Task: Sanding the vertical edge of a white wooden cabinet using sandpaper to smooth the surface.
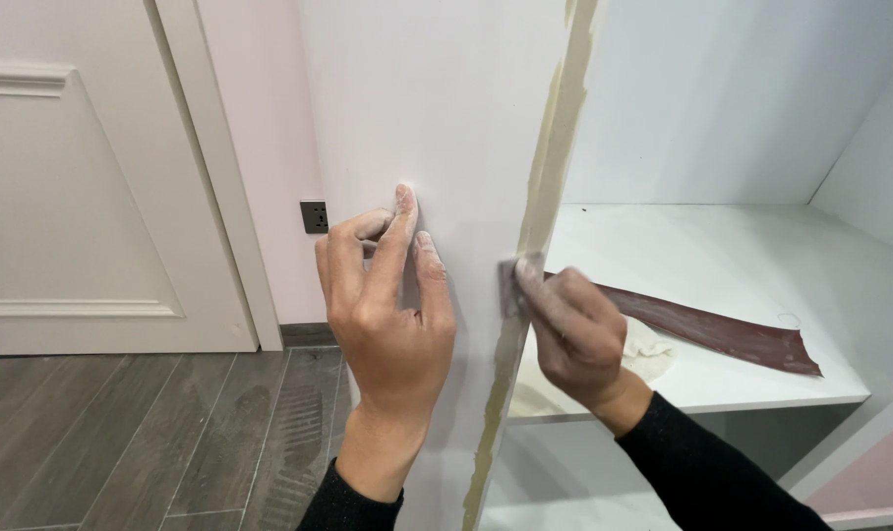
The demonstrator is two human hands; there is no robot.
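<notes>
Left hand (392, 315) lies flat, fingers together, against the white cabinet side panel (437, 118); right hand (569, 329) pinches a small sanding block (510, 280) on the panel's taped front edge (550, 147). Edge-sanding looks underway; steady strokes along it seem needed.

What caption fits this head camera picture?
Left hand braces white cabinet panel while right hand presses sanding pad on its edge.

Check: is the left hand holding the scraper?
No, the left hand rests flat on the white panel; the right hand holds the scraper.

Sandpaper strip (722, 329) partly behind right hand (574, 334); sanding piece (510, 285) mostly covered by fingers.
</notes>
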